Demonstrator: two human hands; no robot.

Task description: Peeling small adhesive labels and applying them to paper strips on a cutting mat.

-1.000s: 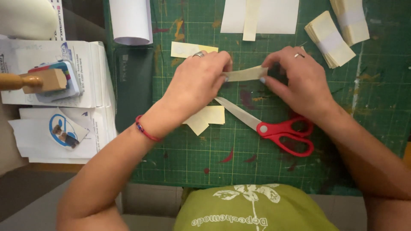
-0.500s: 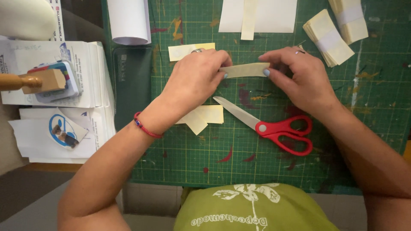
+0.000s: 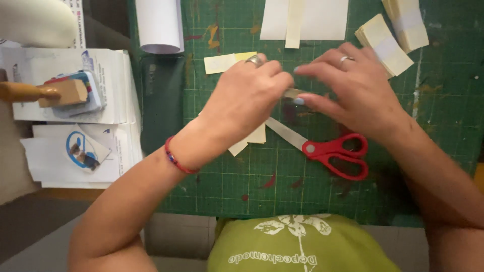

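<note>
A wooden-handled stamp (image 3: 43,93) lies on stacked papers (image 3: 75,121) left of the green gridded cutting mat (image 3: 222,201); the left hand (image 3: 247,100) and right hand (image 3: 358,90) meet mid-mat, fingertips pinched on a thin cream paper strip (image 3: 294,93) between them; red-handled scissors (image 3: 322,148) lie open just below; banded card stacks (image 3: 385,43) crowd the far right corner.

Your scissors (image 3: 327,148) lie on the cutting mat (image 3: 232,171) below both hands; paper stacks (image 3: 390,35) sit far right, leaflets (image 3: 75,116) left of the mat.
</note>
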